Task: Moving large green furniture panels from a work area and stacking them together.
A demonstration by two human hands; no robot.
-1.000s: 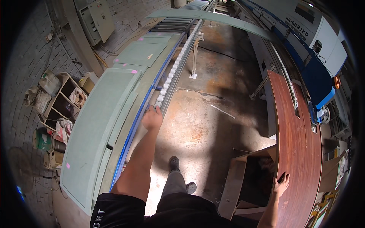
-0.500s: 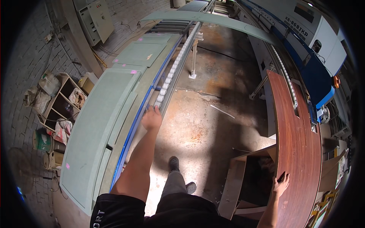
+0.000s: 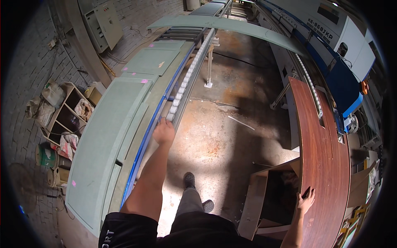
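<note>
My left hand (image 3: 163, 131) is closed at the near end of a conveyor rail (image 3: 177, 103) lined with small white rollers. Its fingertips are partly hidden against the rail. On the right, my right hand (image 3: 306, 201) rests with fingers spread on a reddish-brown wood-grain board (image 3: 322, 177). A small dark patch shows between its thumb and fingers; I cannot tell what it is. Left of the rail, a long pale-green panel (image 3: 109, 136) lies over other green panels on a blue-edged table. Another long green panel (image 3: 231, 25) spans the far gap between the two sides.
A large white and blue machine (image 3: 331, 37) stands at the far right. Under the brown board is an open wooden box (image 3: 253, 202). Wooden shelving (image 3: 62, 113) with bags and a green bucket (image 3: 44, 154) line the left wall. A white strip (image 3: 241, 122) lies on the floor.
The fingers of my left hand have curled in more at the rail's end. My right hand stays on the brown board. The view has shifted slightly.
</note>
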